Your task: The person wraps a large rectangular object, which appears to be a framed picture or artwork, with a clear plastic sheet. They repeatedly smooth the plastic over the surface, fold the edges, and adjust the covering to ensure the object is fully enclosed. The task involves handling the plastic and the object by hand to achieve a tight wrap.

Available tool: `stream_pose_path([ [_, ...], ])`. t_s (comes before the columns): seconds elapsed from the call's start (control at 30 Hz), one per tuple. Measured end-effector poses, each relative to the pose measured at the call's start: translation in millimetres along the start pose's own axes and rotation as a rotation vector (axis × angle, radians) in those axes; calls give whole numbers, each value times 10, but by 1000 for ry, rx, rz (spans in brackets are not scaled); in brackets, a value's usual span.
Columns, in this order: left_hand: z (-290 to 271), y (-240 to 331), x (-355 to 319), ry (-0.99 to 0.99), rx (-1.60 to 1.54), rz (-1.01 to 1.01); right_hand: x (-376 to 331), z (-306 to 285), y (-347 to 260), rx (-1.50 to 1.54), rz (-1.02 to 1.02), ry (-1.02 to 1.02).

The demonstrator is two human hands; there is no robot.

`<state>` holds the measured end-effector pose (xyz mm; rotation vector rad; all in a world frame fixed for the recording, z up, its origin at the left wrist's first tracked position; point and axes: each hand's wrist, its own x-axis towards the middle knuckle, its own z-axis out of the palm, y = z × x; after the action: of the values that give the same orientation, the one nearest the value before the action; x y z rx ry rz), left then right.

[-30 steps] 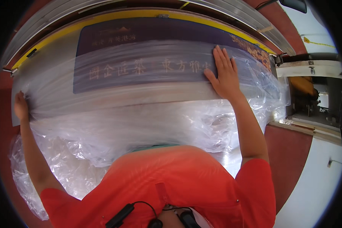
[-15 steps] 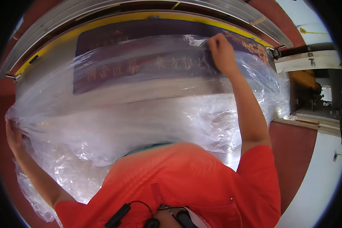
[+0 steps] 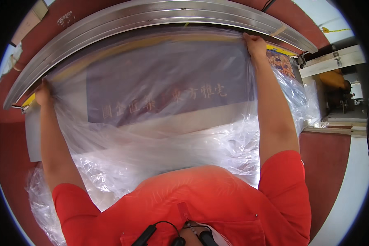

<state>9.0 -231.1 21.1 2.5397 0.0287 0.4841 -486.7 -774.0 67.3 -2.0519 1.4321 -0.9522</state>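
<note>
Red floor [image 3: 326,164] shows at the side. Close in, a clear plastic sheet [image 3: 110,160] lies crumpled, then spreads over a dark board [image 3: 279,61]. The left hand [image 3: 44,93] and right hand [image 3: 255,46] both grip the sheet's far side. Pulling evenly should keep it smooth. Beyond is a silver bar [image 3: 184,15].

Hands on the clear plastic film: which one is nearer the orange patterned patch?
The right hand, gripping the film just left of the orange patterned patch; the left hand holds it near the left end of the panel.
</note>
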Motion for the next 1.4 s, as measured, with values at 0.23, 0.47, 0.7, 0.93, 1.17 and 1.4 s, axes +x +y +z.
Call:
stream_pose_path([
  [0.23, 43, -366, 112, -149, -343, -85, -180, 155, -3, 50, 85, 131],
  [0.47, 125, -368, 245, -93, 34, -43, -139, 107, 177, 87, 94, 129],
  [0.7, 38, -385, 141, -97, -163, -21, -259, -9, -92, 155, 52, -122],
  [0.93, -266, -568, 448, -348, -613, 12, -542, -30, -525, 83, -135, -523],
  [1.17, -1071, -1452, 288, -153, 801, 412, -1383, 288, -901, 432, -199, -747],
  [1.4, -487, 1681, -1631, -661, -386, 747, -1379, 387, -845, 540, -219, -732],
])
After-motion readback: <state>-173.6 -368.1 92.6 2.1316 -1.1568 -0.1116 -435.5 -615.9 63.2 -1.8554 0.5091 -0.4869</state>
